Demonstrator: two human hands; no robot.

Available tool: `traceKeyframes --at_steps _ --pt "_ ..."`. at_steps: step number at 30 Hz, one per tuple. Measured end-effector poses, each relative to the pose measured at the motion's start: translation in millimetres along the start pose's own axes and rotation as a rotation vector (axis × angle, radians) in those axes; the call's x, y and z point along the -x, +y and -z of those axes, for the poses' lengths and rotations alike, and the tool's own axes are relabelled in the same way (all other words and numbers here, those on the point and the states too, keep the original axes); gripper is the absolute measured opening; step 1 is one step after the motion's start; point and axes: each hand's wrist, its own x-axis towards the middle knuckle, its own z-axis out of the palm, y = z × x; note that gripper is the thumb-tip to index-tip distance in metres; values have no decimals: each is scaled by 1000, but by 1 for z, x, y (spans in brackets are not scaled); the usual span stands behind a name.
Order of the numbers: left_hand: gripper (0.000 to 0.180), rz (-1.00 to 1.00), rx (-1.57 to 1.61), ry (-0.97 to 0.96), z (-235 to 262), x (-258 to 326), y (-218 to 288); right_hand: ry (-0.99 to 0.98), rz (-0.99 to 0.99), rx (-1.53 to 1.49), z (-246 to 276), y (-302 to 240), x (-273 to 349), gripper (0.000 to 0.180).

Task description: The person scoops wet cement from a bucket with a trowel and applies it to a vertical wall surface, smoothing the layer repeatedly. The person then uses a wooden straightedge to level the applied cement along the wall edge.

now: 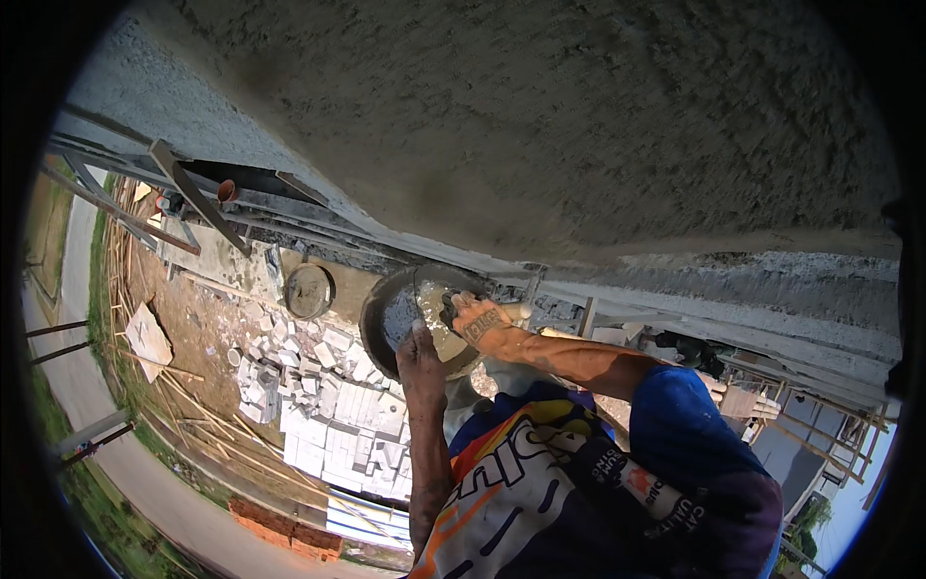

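Our left hand (422,359) grips the near rim of the mortar pan (410,311), tilted against the rendered wall (540,125); our right hand (479,323) closes on something inside it, reaching from the right.

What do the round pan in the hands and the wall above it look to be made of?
Round pan: probably metal, dull dark grey, with a thin rim and wet grey mortar smeared inside; the left hand holds its near edge, the right hand reaches into it. Wall: rough cement render, matte grey with a coarse, grainy, unpainted texture.
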Motion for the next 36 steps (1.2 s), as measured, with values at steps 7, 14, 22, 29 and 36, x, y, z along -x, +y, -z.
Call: traceKeyframes --at_steps 7,14,22,29,36 --pt "54 -17 -99 -72 11 -17 13 -20 -12 -487 9 43 33 46" --pt "42 73 73 -61 24 -27 13 -77 -72 -739 98 68 139 47" --pt "52 -25 -60 -15 20 -43 -15 -62 -417 -753 130 163 190 40" --pt "53 18 -57 -47 6 -35 -25 198 -505 -667 232 155 265 45" --pt "46 36 -73 -106 -33 -6 -9 197 -126 -17 102 84 157 40"
